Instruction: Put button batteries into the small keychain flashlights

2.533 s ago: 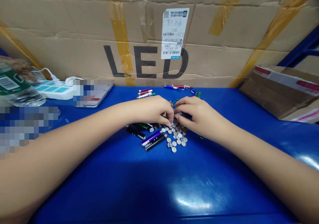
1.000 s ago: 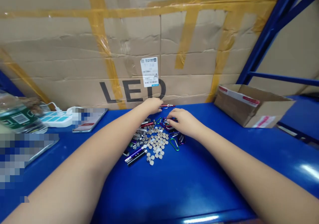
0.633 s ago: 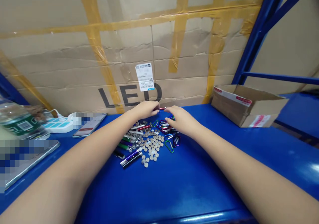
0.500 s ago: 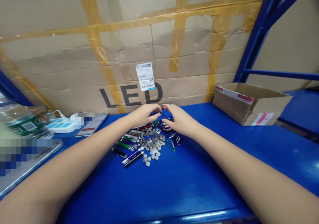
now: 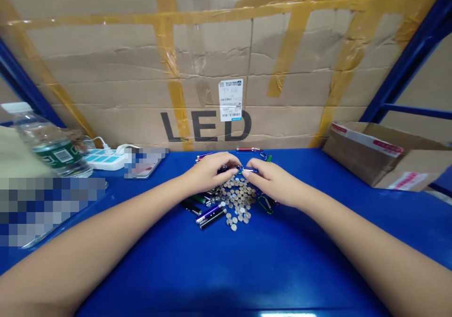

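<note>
My left hand point(image 5: 217, 170) is closed, thumb and fingertips pinching one end of a small blue metal piece that looks like a carabiner point(image 5: 250, 170). From the other side, my right hand point(image 5: 270, 180) grips the same piece with thumb and forefinger; the fingers hide much of it. Below the hands spreads a pile of small silver coin-like discs point(image 5: 242, 195). Slim metal tubes, among them a purple one point(image 5: 209, 213) and a black one point(image 5: 213, 218), lie left of the discs. A green carabiner point(image 5: 265, 205) rests under my right hand, with others partly hidden there.
A red pen-like tube point(image 5: 249, 149) lies at the back by the big cardboard box point(image 5: 208, 72). An open carton point(image 5: 367, 159) stands right on the blue table point(image 5: 226, 270). At left are a water bottle point(image 5: 56, 150), a power strip point(image 5: 109, 159) and a phone point(image 5: 151, 164).
My view has turned left, so the scene sits further right. My hands have come closer together, and the blue piece now shows between their fingertips. The red tube at the back is uncovered.
</note>
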`<state>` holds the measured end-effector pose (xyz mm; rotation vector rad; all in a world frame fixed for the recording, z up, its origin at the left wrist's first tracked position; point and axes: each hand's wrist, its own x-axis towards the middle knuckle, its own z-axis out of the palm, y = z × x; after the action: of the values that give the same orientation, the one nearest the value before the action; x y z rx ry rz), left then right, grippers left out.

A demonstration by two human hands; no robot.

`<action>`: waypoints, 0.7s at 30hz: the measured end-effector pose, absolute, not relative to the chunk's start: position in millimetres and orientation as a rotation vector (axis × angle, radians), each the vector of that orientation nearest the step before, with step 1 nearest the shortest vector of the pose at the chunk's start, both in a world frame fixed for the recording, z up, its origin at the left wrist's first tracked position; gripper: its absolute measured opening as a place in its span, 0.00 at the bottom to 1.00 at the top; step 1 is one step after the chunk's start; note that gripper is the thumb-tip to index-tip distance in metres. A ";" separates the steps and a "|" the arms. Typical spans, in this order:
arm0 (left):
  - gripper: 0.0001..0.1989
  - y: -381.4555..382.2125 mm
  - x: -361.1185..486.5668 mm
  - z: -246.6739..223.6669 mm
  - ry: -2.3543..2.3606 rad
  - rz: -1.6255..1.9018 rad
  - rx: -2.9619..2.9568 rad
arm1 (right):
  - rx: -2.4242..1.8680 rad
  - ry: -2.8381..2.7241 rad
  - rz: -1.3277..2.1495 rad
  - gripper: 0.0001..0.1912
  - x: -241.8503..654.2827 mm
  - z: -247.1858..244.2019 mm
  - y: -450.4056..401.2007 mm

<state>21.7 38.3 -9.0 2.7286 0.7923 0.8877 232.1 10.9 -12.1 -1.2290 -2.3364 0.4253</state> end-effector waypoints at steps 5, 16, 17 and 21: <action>0.07 34.9 22.5 -8.3 0.730 0.946 2.759 | -1.269 -2.432 0.176 0.15 229.7 -15.8 9.3; 0.08 25.6 36.3 -17.0 0.847 1.121 2.510 | -1.530 -2.365 -0.020 0.11 224.5 -12.0 6.5; 0.07 24.5 37.1 -16.9 0.847 1.119 2.518 | -1.540 -2.357 -0.007 0.11 223.8 -12.1 6.1; 0.07 20.9 39.3 -18.0 0.857 1.155 2.552 | -1.502 -2.259 0.116 0.11 219.5 -17.2 5.9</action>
<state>39.3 20.9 -18.0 2.5519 0.8574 1.1548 219.5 5.9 -17.2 -1.5024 -2.2591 0.1160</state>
